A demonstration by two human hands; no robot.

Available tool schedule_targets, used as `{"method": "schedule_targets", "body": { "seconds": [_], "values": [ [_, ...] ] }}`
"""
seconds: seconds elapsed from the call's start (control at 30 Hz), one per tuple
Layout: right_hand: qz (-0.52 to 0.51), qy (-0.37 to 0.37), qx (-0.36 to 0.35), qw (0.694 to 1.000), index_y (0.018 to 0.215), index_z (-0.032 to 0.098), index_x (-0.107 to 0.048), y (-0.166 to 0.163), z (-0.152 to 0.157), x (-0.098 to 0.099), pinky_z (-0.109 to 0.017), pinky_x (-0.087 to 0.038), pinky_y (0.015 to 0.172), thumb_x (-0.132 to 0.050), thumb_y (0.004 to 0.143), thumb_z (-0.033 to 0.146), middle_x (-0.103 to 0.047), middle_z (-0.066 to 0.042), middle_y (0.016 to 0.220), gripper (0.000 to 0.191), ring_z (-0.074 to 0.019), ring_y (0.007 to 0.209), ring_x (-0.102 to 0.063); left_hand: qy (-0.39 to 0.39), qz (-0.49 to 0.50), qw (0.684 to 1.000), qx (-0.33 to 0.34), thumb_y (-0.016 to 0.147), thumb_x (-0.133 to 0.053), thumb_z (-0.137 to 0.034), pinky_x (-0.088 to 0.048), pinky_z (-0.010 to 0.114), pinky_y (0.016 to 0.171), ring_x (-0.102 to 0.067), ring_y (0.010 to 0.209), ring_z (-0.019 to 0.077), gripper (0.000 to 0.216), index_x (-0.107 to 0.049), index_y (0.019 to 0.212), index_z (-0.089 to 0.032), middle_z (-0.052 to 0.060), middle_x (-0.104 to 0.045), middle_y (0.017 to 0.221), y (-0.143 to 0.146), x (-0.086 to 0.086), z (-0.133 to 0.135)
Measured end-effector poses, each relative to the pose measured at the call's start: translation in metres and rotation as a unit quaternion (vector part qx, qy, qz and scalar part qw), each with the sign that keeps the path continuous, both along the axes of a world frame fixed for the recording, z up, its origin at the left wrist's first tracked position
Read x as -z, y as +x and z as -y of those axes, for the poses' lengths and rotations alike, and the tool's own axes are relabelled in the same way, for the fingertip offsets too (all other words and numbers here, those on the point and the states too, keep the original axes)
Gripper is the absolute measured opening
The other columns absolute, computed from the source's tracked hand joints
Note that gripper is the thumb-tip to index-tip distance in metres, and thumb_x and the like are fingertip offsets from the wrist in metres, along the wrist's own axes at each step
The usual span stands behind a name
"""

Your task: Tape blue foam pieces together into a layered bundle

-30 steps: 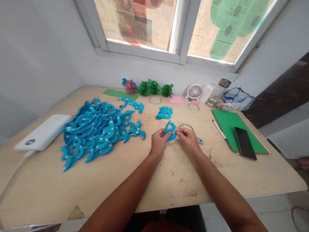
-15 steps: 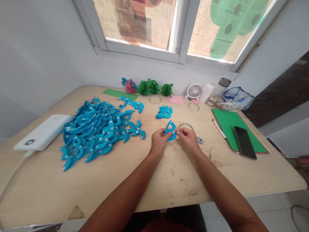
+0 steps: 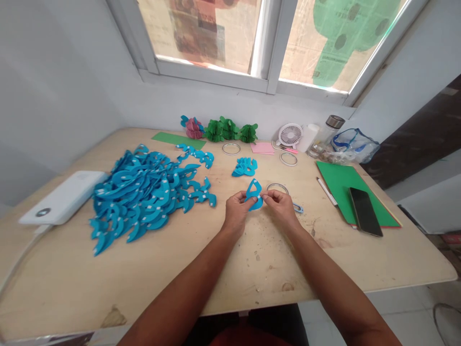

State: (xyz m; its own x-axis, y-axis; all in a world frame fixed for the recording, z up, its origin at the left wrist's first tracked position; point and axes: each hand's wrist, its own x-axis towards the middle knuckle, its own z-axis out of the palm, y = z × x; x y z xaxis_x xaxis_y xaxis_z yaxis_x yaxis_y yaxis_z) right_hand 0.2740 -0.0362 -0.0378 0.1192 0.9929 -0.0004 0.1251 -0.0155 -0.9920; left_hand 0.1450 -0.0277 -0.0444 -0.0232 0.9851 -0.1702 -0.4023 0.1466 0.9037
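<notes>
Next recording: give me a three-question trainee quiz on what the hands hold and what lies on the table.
1. True or false: the left hand and the right hand both pinch one blue curved paper cut-out.
2. The big heap of blue paper cut-outs lies on which side of the hands? A) left B) right C) nearer the person
3. Fill in the colour: the row of folded paper ornaments beside the pink folded paper ornament is ____.
Key: 1 true; 2 A; 3 green.
</notes>
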Motion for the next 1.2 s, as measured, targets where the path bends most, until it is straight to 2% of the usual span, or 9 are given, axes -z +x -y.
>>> {"method": "schedule_targets", "body": {
  "seconds": [0.33, 0.6, 0.8, 1.2],
  "values": [
    [0.019, 0.007, 0.001, 1.000, 0.077, 0.017, -0.067, 0.0007, -0.0011, 0.0020, -0.028, -0.044, 0.059, -0.062, 0.069, 0.036, -0.064, -0.003, 0.068, 0.021, -0.0170, 0.066, -0.058, -0.009, 0.003, 1.000, 0.006, 0.050, -0.073, -0.019, -0.045, 0.026, 0.067, -0.059, 0.065, 0.0138, 0.023, -0.068, 0.072, -0.013, 0.002, -0.068, 0.070, 0.0000, -0.0025, 0.0008],
    [0.014, 0.001, 0.000, 1.000, 0.078, 0.017, -0.067, 0.0007, -0.0009, 0.0015, -0.028, -0.044, 0.057, -0.062, 0.069, 0.035, -0.066, -0.004, 0.072, 0.021, -0.0168, 0.064, -0.058, -0.006, 0.009, 1.000, 0.007, 0.048, -0.073, -0.018, -0.046, 0.026, 0.067, -0.059, 0.064, 0.0138, 0.024, -0.067, 0.071, -0.013, 0.002, -0.067, 0.067, 0.0000, -0.0039, 0.0013],
    [0.030, -0.002, -0.001, 1.000, 0.074, 0.017, -0.067, -0.0010, -0.0002, 0.0007, -0.028, -0.043, 0.056, -0.061, 0.069, 0.036, -0.064, -0.003, 0.067, 0.020, -0.0169, 0.063, -0.057, -0.006, -0.003, 1.000, -0.003, 0.048, -0.073, -0.018, -0.045, 0.026, 0.065, -0.059, 0.063, 0.0138, 0.023, -0.067, 0.069, -0.013, 0.002, -0.066, 0.065, -0.0001, -0.0050, 0.0014],
    [0.020, 0.006, -0.005, 1.000, 0.072, 0.017, -0.067, -0.0024, -0.0002, 0.0013, -0.028, -0.044, 0.059, -0.062, 0.068, 0.035, -0.063, -0.003, 0.065, 0.019, -0.0186, 0.067, -0.058, -0.003, -0.007, 1.000, -0.014, 0.049, -0.072, -0.018, -0.045, 0.025, 0.063, -0.058, 0.062, 0.0132, 0.021, -0.067, 0.069, -0.013, 0.001, -0.066, 0.064, 0.0000, -0.0015, 0.0002]
  ]
}}
